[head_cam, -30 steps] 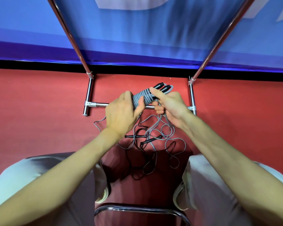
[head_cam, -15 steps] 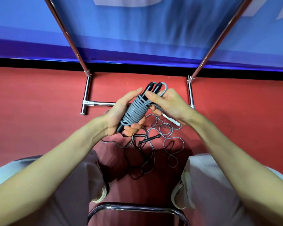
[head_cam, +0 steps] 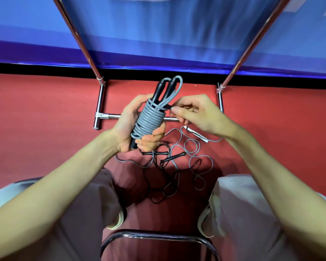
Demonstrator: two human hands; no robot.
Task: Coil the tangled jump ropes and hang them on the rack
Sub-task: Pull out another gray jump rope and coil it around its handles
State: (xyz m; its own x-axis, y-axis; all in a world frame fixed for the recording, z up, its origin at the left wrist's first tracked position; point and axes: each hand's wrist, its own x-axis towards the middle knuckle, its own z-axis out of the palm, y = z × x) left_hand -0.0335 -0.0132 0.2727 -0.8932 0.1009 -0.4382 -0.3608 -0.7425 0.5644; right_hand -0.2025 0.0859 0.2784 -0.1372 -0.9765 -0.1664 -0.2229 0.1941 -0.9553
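grey jump rope (head_cam: 149, 119) coiled around its two black handles, held tilted above the red floor (head_cam: 45, 119) | left hand (head_cam: 132, 125) grips the coil from below | right hand (head_cam: 194, 113) pinches the rope end beside the coil | tangled ropes (head_cam: 177, 166) lie on the floor, before the rack (head_cam: 100, 102)

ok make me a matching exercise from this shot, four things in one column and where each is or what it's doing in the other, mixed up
Things
1. left hand
2. right hand
3. tangled ropes
4. rack base bar

States
A. lies loose on the red floor between the knees
B. pinches the free grey end beside the coil
C. runs across the floor behind the hands
D. grips the wound grey rope and its black handles

Pairs: 1-D, 2-B, 3-A, 4-C
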